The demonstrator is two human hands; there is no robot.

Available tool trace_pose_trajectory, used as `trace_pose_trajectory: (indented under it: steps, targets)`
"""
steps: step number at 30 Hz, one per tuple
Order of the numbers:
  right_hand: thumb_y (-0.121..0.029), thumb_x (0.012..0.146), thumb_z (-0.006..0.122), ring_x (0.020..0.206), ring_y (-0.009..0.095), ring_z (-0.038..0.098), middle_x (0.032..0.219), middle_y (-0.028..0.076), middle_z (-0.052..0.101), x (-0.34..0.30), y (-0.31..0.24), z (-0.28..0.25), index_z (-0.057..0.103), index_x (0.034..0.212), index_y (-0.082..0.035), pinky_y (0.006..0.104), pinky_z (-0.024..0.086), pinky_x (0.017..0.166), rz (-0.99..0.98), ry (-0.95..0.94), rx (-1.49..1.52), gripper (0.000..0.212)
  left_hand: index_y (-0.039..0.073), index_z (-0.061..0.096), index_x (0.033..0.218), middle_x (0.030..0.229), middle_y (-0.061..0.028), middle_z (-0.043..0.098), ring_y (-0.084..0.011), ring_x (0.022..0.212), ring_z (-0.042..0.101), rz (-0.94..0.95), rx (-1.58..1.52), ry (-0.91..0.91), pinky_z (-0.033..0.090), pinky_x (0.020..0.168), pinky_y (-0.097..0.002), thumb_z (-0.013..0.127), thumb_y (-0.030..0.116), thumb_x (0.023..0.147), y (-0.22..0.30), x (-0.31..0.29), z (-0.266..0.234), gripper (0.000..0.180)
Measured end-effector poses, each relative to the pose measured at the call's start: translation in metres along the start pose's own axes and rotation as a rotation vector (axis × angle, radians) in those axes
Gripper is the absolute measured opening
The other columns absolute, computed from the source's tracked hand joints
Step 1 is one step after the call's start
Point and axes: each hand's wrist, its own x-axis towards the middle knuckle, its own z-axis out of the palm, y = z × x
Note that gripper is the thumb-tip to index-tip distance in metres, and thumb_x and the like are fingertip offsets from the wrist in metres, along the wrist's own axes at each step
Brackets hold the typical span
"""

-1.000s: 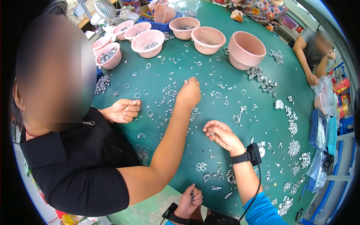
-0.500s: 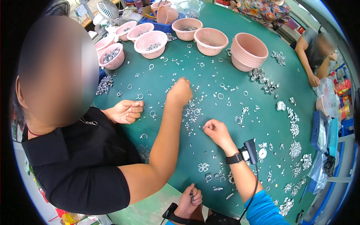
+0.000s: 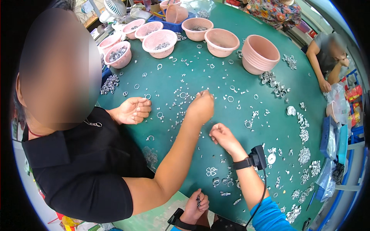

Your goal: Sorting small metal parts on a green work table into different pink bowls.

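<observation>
My left hand [image 3: 195,206], at the table's near edge, is closed round a cluster of small dark metal pieces [image 3: 199,200]. Over the middle of the green table [image 3: 231,161], my right hand [image 3: 224,137] has its fingers curled in and thumb against them; whatever they pinch is hidden. Just beyond it, a co-worker's closed hand [image 3: 201,107] reaches over scattered silver ring-like parts. The same person's other hand [image 3: 134,110] rests half curled on the left. Nearer me lie a flower-shaped metal piece [image 3: 211,171] and several rings [image 3: 228,181].
Pink plastic bowls [image 3: 158,44], some holding metal parts, line the far side beside a stack of pink bowls [image 3: 260,54]. Sorted piles of silver parts [image 3: 304,155] run down the right. A second person [image 3: 327,57] sits at the far right. A fan [image 3: 114,10] stands at the back left.
The co-worker's reaching hand has moved right and nearer to my right hand. The view has shifted slightly. My own hands have kept nearly the same pose.
</observation>
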Motion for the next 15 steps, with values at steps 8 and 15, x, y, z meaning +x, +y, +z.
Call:
trace_pose_trajectory:
  steps: [8, 15]
  targets:
    - [-0.005, 0.071, 0.051, 0.064, 0.027, 0.052, 0.072, 0.015, 0.052, -0.003, 0.014, 0.017, 0.052, 0.074, 0.0, 0.0336, 0.042, 0.059, -0.492, 0.034, -0.971, 0.006, 0.009, 0.036, 0.053, 0.045, -0.0017, 0.029, -0.0095, 0.036, 0.025, -0.01, -0.011, -0.023, 0.02, 0.033, -0.0193, 0.032, 0.028, 0.086, -0.001, -0.001, -0.001, 0.039]
    - [-0.005, 0.074, 0.05, 0.062, 0.022, 0.051, 0.074, 0.01, 0.053, -0.014, -0.005, 0.011, 0.052, 0.074, 0.0, 0.0295, 0.041, 0.058, -0.235, -0.092, -0.519, 0.005, 0.009, 0.034, 0.053, 0.045, -0.0016, 0.029, -0.0094, 0.036, 0.025, -0.001, 0.014, 0.0, 0.02, 0.032, -0.0193, 0.032, 0.028, 0.086, 0.0, -0.001, -0.002, 0.038]
